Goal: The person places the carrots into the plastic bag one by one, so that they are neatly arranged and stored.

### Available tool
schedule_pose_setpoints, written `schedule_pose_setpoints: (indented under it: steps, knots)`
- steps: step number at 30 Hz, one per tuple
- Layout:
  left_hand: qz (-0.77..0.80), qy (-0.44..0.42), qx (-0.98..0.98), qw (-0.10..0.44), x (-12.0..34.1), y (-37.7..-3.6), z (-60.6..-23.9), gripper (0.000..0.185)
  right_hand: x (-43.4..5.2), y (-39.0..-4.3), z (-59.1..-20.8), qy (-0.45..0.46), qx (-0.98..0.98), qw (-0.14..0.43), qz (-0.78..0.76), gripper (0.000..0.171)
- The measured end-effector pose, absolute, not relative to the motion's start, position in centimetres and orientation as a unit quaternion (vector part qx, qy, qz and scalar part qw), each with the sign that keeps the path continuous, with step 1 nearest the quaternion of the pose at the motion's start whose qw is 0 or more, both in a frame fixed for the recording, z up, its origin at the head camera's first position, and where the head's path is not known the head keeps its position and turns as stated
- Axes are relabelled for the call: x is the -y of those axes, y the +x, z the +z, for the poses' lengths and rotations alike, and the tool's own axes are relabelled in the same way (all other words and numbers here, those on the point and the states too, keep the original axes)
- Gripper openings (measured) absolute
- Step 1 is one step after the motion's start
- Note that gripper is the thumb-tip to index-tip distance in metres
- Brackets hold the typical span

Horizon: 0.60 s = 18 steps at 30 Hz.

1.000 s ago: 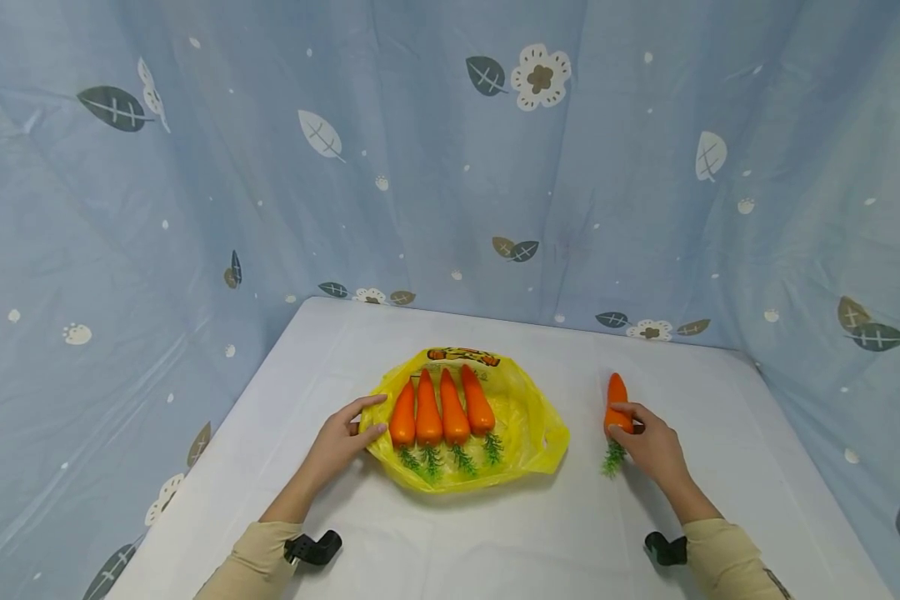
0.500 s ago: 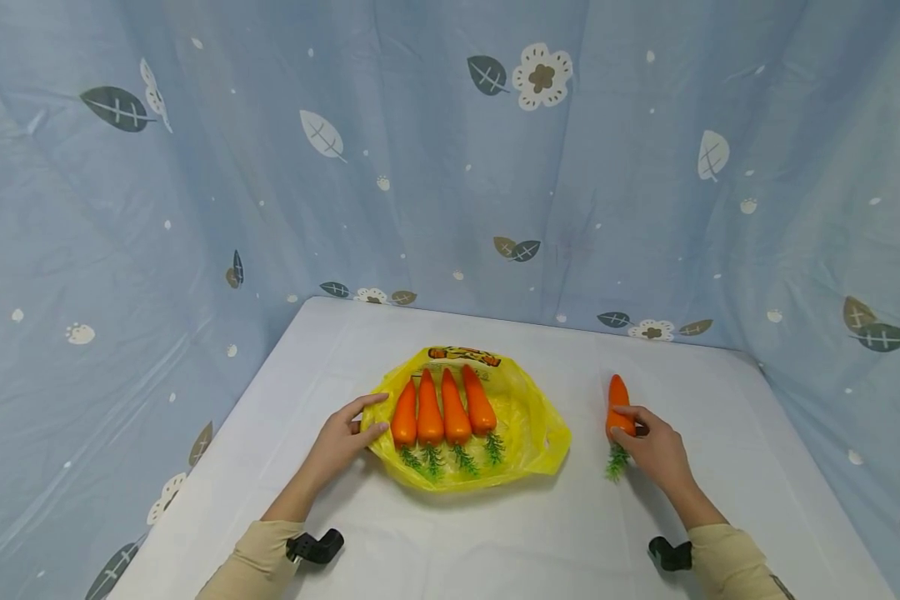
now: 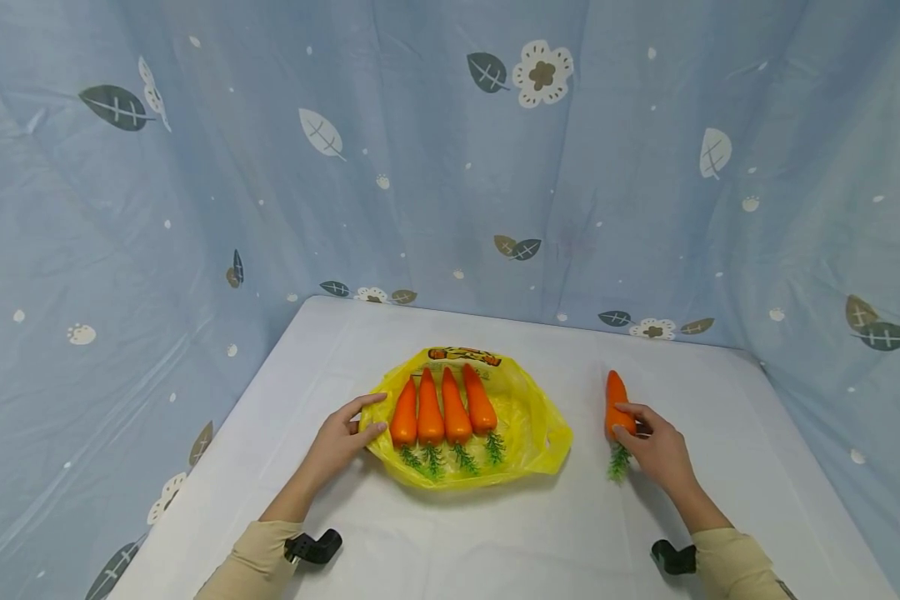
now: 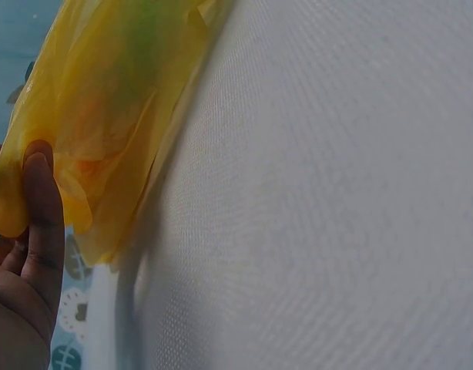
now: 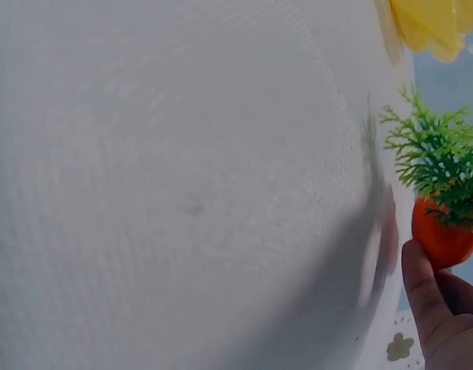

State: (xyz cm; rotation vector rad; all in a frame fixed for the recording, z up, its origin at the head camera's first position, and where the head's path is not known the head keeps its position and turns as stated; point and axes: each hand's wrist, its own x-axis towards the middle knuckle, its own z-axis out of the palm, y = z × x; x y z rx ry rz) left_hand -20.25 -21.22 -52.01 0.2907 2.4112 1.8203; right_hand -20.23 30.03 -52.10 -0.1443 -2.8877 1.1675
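My left hand [image 3: 339, 436] pinches the left edge of a yellow plastic bag [image 3: 521, 425], thumb on the near side. Several orange carrots [image 3: 429, 417] with green feathery tops lie side by side on the bag, tips pointing away from me. To the right of the bag, my right hand [image 3: 658, 446] grips a single carrot [image 3: 615, 392] between thumb and fingers, its green top toward me. The right wrist view shows that carrot's leafy top [image 5: 441, 158] close up, with the thumb pressed to its orange end. In the left wrist view the bag's film [image 4: 117, 131] hangs from the fingers.
A white table [image 3: 495, 542] lies under everything. Blue curtain [image 3: 420, 183] with leaf and flower prints surrounds its back and sides. Black wrist cameras [image 3: 313, 547] sit at both beige cuffs.
The right hand and its carrot have shifted very slightly to the right. The left hand, the bag and the carrots on it stay as they were.
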Motion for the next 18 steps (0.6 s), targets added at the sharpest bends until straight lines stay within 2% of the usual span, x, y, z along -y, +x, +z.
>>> schedule_pose_setpoints:
  steps: [18]
  knots:
    - [0.586, 0.092, -0.803, 0.053, 21.3, -20.2, -52.1, 0.052, -28.8, -19.7, -51.5, -0.018, 0.927, 0.047, 0.371, 0.041]
